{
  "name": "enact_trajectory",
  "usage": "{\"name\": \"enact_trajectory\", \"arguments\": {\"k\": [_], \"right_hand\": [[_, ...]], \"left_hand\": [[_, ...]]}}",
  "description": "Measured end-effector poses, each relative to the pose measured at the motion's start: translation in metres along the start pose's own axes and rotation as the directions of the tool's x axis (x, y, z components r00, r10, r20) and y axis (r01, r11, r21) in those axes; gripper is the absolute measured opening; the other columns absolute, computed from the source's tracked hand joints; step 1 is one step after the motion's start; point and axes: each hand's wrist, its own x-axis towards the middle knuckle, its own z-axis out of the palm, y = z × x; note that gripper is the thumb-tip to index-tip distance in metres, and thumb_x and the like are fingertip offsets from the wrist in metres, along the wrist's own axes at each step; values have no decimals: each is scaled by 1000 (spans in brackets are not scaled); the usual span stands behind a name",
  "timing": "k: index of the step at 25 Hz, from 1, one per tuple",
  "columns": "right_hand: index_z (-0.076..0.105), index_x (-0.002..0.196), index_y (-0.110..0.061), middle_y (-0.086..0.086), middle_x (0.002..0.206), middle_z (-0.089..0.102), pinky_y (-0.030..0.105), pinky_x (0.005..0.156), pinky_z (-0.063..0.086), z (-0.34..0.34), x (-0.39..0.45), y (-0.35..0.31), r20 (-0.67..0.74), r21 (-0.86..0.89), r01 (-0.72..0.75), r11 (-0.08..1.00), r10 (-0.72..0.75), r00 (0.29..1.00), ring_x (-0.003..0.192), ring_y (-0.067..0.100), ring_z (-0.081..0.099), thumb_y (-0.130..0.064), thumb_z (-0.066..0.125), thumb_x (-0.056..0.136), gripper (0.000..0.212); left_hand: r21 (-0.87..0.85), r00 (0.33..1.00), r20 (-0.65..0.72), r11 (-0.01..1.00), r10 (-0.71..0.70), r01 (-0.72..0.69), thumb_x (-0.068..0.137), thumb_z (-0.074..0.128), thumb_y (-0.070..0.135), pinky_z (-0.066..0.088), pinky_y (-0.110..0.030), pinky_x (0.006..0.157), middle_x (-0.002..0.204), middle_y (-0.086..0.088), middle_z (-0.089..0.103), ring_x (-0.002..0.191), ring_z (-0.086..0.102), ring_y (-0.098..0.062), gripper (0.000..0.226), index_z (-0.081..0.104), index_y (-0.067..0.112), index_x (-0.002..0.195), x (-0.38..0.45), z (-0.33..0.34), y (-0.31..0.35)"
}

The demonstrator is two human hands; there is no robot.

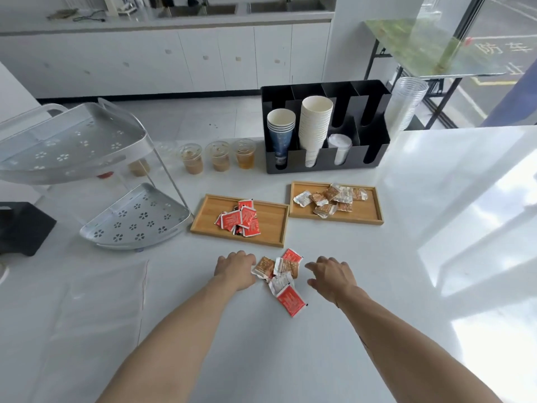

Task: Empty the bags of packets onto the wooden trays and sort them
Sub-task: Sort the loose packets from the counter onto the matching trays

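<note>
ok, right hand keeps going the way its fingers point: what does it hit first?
Probably the loose pile of packets on the counter: the right hand points left toward it, brown-and-white ones nearest. Depth looks level.

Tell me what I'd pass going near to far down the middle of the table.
Loose packets → tray of red packets → cups of brown drink → black cup holder.

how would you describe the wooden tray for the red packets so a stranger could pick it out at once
Find the black cup organiser at the back of the white counter; two wooden trays lie in front of it. The one you want, the left tray, sits nearer the metal corner rack and holds only red packets, while its neighbour holds brown and silver ones.
</note>
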Motion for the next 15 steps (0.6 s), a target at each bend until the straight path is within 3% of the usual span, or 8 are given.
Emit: {"name": "enact_trajectory", "arguments": {"k": [4,10,15], "right_hand": [[51,136,-30,5,125,59,41,90,44,-3,25,-5,-24,1,66,998,-66,998,117,28,55,-36,54,96,41],[61,118,-26,4,110,61,37,75,40,7,56,-21,-25,7,100,995,-100,995,104,29,58,-20,64,89,30],[58,117,-23,5,108,60,36,75,42,12,67,-22,-65,111,105,988,-99,993,101,29,58,-28,60,90,27]], "left_hand": [[-105,998,3,993,-61,61,88,56,39,36,-42,100,136,-4,53,126,48,-25,48,52,23,134,15,-2,11],[-141,991,-24,982,-134,129,84,59,42,41,-41,89,121,-7,60,114,57,-28,42,56,19,119,30,10,28],[-248,988,-16,957,-156,148,78,67,31,40,-35,77,115,-1,63,107,60,-25,41,49,24,114,43,18,26]]}}
